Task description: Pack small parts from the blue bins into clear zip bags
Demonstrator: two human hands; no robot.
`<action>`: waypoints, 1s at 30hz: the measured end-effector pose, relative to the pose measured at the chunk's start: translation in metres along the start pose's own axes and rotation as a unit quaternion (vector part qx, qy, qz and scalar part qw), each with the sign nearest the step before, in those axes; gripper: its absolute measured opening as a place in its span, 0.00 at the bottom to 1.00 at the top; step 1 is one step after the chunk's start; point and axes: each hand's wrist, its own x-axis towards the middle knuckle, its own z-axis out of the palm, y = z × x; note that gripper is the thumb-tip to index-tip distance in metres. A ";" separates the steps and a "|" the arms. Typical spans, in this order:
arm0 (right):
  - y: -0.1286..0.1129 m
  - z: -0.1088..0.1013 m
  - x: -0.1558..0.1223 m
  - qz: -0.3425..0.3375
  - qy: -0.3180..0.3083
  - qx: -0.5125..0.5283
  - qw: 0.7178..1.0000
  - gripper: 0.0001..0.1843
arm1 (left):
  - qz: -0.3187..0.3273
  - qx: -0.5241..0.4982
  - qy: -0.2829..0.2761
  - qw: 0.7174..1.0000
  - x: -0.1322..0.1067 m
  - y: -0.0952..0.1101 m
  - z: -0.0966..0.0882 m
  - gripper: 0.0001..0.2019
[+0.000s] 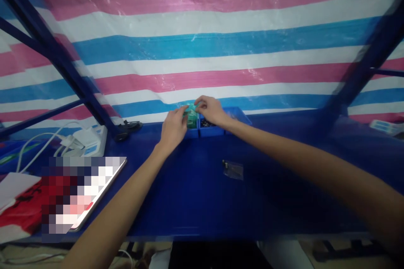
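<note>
Both my arms reach forward over a blue table (195, 193). My left hand (173, 128) and my right hand (211, 110) meet at a small green object (191, 114), which looks like a bundle of small packets, and both pinch it. They hold it just above the left one of two blue bins (217, 128) at the table's far edge. The right bin holds small dark parts (206, 123). The picture is blurred, so the green object's details are unclear.
A small clear bag with a dark part (232, 170) lies mid-table. At the left are a tablet (85, 193), white chargers and cables (85, 141) and a red-and-white paper (19, 201). Blue frame posts (63, 63) and a striped tarp (208, 50) stand behind.
</note>
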 end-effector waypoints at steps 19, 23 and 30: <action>-0.004 -0.006 -0.019 -0.061 -0.007 -0.122 0.991 0.13 | 0.088 0.054 -0.044 0.994 0.021 0.001 -0.004 0.17; -0.012 -0.046 -0.101 -0.104 -0.135 -0.077 0.982 0.09 | 0.114 -0.036 -0.010 0.993 0.005 0.026 -0.020 0.14; -0.022 -0.099 -0.238 0.024 0.015 -0.115 0.993 0.10 | 0.173 -0.195 -0.160 0.952 -0.049 0.057 -0.005 0.11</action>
